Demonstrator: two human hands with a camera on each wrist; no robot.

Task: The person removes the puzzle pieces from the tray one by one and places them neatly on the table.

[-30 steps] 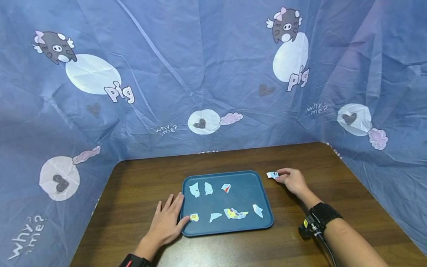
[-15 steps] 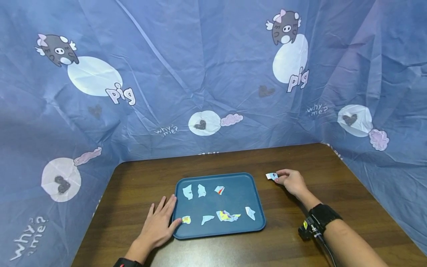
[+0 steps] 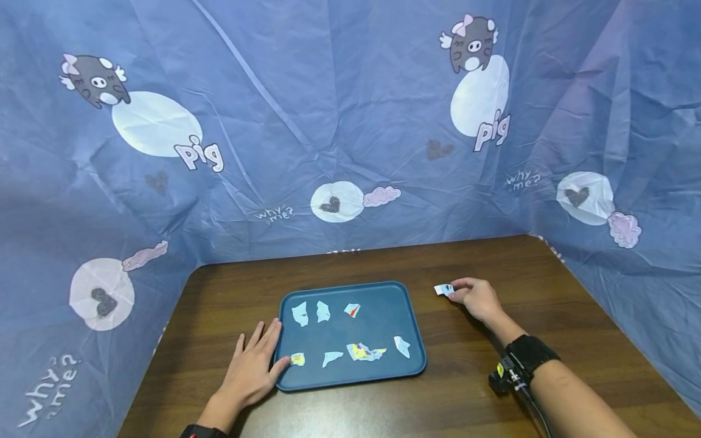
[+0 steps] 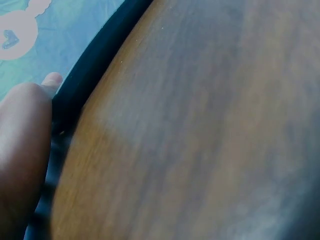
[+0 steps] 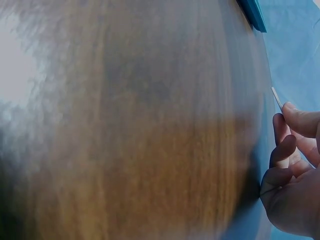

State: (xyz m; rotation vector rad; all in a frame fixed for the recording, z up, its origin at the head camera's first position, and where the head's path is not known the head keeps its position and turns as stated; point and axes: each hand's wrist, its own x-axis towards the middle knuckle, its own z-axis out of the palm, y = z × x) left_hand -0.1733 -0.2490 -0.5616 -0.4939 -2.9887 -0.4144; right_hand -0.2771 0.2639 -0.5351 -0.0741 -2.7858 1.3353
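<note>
My right hand (image 3: 480,299) pinches a small flat puzzle piece (image 3: 442,289), pale blue and white with dark marks, between thumb and fingers to the right of the tray. In the right wrist view the piece (image 5: 277,99) shows edge-on as a thin strip. A dark blue tray (image 3: 378,328) lies on the table with several irregular, mostly pale blue pieces in two loose rows. At its left edge rests my left hand (image 3: 249,368), fingers straight along the rim and thumb over it, beside a yellow-marked piece (image 3: 297,359). The left wrist view shows the thumb (image 4: 27,135) at the rim.
The brown wooden table (image 3: 350,417) extends around the tray on all sides. Blue printed cloth (image 3: 263,109) hangs behind it and at both sides. A cable (image 3: 533,407) runs from the right wrist camera along the forearm.
The tray has slid left with the pieces in it, and my left hand has moved left along with it. My right hand stays nearly in place, still pinching its piece.
</note>
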